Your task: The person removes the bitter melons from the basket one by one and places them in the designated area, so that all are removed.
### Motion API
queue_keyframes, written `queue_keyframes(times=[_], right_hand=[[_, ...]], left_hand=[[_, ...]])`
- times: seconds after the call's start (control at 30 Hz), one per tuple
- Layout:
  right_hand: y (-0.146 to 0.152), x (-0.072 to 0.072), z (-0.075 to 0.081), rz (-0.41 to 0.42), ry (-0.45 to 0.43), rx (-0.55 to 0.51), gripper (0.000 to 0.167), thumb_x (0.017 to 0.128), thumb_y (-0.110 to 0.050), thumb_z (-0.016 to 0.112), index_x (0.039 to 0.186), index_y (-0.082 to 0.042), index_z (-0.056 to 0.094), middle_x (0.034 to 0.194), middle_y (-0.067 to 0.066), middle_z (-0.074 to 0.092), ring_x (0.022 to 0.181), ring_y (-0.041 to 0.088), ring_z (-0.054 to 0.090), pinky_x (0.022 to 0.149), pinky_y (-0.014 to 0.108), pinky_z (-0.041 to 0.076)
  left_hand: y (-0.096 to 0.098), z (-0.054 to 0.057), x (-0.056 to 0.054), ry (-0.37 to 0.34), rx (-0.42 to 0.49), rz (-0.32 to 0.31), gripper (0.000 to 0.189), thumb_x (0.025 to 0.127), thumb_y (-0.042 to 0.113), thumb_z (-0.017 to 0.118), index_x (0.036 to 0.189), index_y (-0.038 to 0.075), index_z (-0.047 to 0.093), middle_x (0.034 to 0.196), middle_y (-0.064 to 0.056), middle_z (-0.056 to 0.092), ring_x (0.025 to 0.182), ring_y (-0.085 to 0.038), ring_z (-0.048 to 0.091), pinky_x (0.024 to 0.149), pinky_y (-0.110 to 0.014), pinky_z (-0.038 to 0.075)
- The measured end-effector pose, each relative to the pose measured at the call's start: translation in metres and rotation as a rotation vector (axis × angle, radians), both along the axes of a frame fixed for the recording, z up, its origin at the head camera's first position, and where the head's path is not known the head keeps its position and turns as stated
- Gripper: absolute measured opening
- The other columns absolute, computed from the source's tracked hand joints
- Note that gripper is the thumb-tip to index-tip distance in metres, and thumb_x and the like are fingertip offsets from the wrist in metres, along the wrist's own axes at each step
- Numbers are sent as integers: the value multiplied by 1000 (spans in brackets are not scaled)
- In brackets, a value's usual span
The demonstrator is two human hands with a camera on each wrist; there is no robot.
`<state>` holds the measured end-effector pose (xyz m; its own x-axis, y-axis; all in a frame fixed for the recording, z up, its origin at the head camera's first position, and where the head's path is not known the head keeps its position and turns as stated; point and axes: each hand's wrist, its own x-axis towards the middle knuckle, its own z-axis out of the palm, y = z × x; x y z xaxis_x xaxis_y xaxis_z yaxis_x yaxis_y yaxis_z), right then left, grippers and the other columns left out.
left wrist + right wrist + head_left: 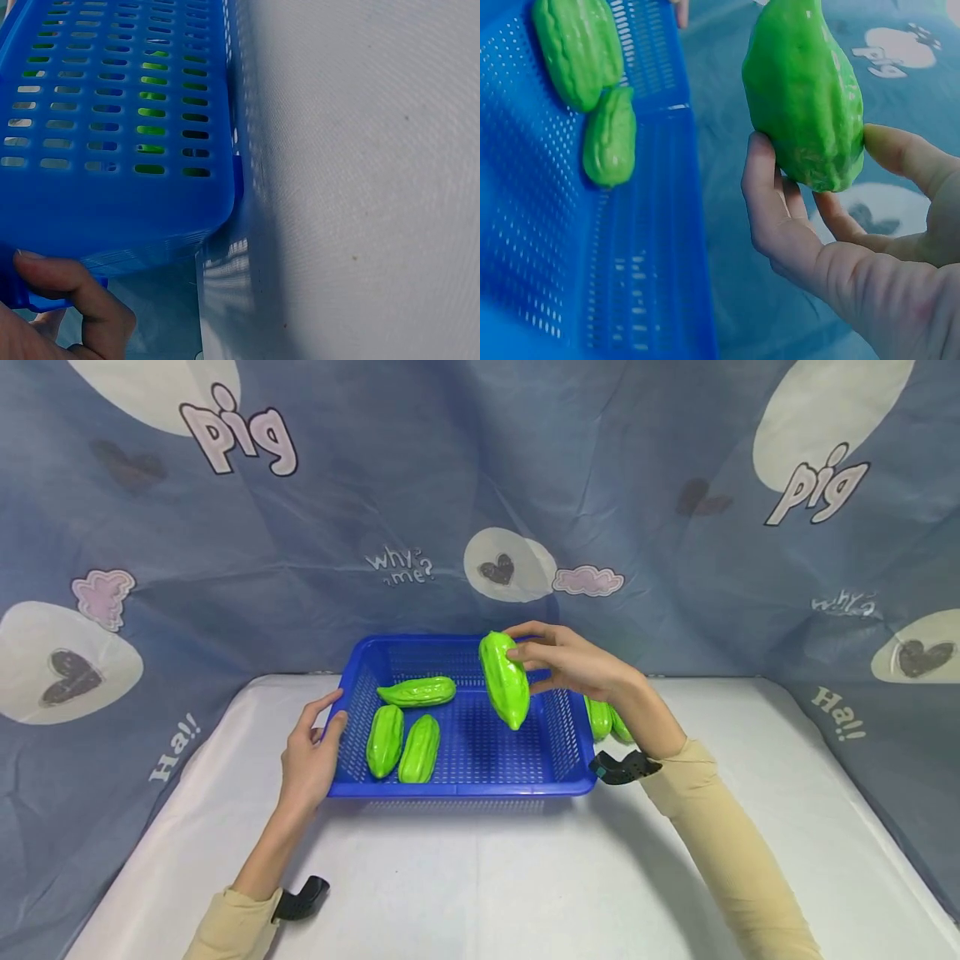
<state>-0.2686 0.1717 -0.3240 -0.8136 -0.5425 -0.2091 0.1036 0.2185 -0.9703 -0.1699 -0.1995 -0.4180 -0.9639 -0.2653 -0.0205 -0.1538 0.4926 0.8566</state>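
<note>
In the head view, my right hand (573, 664) pinches a bright green, ridged bitter melon (504, 681) between thumb and fingers, its pointed tip downward, over the right half of a blue plastic basket (465, 790). The right wrist view shows this bitter melon (806, 97) held near one end. My left hand (311, 756) grips the basket's left rim; in the left wrist view its thumb (56, 274) presses on the edge, the other fingers partly hidden. Inside the basket's left half lie three bitter melons: one crosswise (417, 692) at the back, two side by side (386, 741) in front.
More bitter melons (597, 718) lie right of the basket, partly hidden by my right forearm. The basket stands on a white-covered table (450, 877). Behind it hangs a blue-grey printed cloth (420, 485). Each wrist wears a black strap mount (626, 768).
</note>
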Motion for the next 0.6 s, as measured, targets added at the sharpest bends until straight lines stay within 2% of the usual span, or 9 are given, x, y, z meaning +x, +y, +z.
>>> queue_keyframes(times=[0.1,0.2,0.27,0.43,0.6], right_hand=[[14,3,0,-36,-2,-29,55,110,-23,57,161,-12,40,126,-1,64,105,14,66,98,45,61],[26,5,0,-65,-9,-55,52,111,-22,54,160,-11,39,121,-2,64,102,12,66,95,43,61],[35,6,-1,-81,-9,-56,52,112,-23,52,160,-11,38,128,-2,61,108,14,65,96,43,59],[56,10,-4,-118,-13,-35,54,113,-27,50,162,-10,35,148,1,53,130,18,61,100,43,57],[76,14,-11,-167,-26,-35,56,115,-32,49,163,-8,35,141,0,58,123,15,66,96,39,58]], left_hand=[[0,-1,0,3,-6,-2,51,113,51,45,163,39,45,105,-15,69,85,-16,59,70,-32,44],[0,-1,0,2,-9,0,51,113,51,45,163,39,46,97,-9,65,80,-15,56,67,-32,44],[0,-2,0,1,-9,2,51,113,51,45,163,39,46,94,-7,64,79,-14,55,67,-32,43],[0,-1,0,2,-9,3,51,113,50,45,163,38,46,100,-12,67,82,-14,57,68,-32,44],[0,-1,0,-5,-6,3,51,113,51,45,163,39,45,104,-14,70,83,-15,59,69,-32,45]])
